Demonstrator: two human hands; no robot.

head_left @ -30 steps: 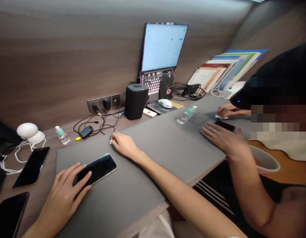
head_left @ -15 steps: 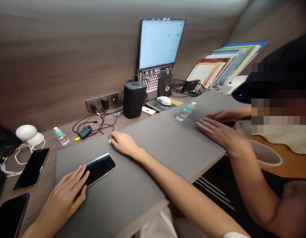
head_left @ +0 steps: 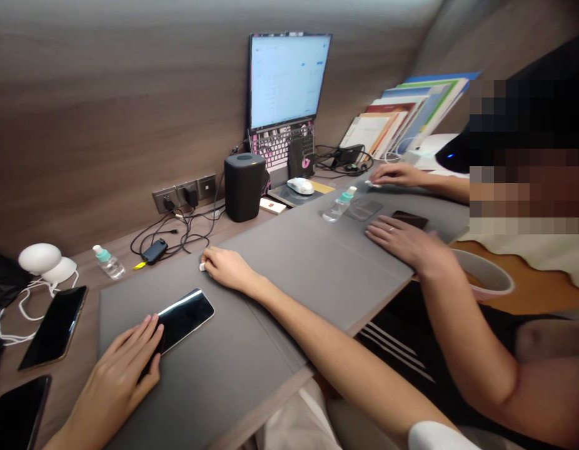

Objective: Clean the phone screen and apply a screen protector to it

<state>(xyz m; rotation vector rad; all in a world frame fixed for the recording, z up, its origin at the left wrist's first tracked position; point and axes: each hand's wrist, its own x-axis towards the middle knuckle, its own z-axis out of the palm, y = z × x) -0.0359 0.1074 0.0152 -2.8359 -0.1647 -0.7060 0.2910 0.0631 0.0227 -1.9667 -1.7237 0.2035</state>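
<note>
A phone (head_left: 189, 315) with a dark screen and pale edge lies face up on the grey desk mat (head_left: 214, 381). My left hand (head_left: 125, 359) rests on its lower end, fingers stretched out flat over the glass, thumb apart at the near side. Much of that end is hidden beneath the hand. My right hand (head_left: 231, 270) is at the mat's back edge, above the phone, its fingers closed around a small white wad (head_left: 202, 267) like folded tissue. Only a corner of the wad shows.
Left of the mat lie two more dark phones, a clear spray bottle (head_left: 108, 262), and a white rounded device (head_left: 40, 259). Behind are cables, a black speaker (head_left: 244, 187), and a laptop (head_left: 289, 81). At right, a person's hands rest on the mat near another spray bottle (head_left: 339, 205).
My hands hold nearly the same places, while the view has shifted slightly. The other person's far hand has moved toward the back of the desk with something white, uncovering a dark flat object.
</note>
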